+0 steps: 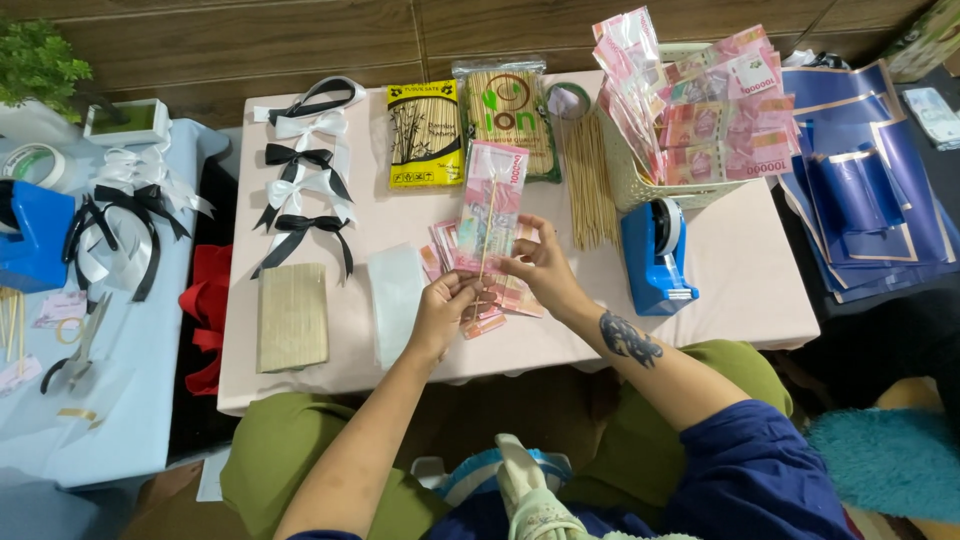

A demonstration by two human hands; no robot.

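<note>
Both hands pinch a sleeved banknote on its skewer above the table's near edge. The left hand should hold the stick low (fingers tight) while the right hand steadies the sleeve.

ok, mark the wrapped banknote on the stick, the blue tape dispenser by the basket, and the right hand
wrapped banknote (490, 205), head view, middle of the clear sleeve.
blue tape dispenser (655, 262), head view, top of its body.
right hand (545, 268), head view, back of the hand.

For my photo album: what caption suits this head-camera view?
Both hands, left and right, hold a wrapped banknote on a skewer above a pink table.
</note>
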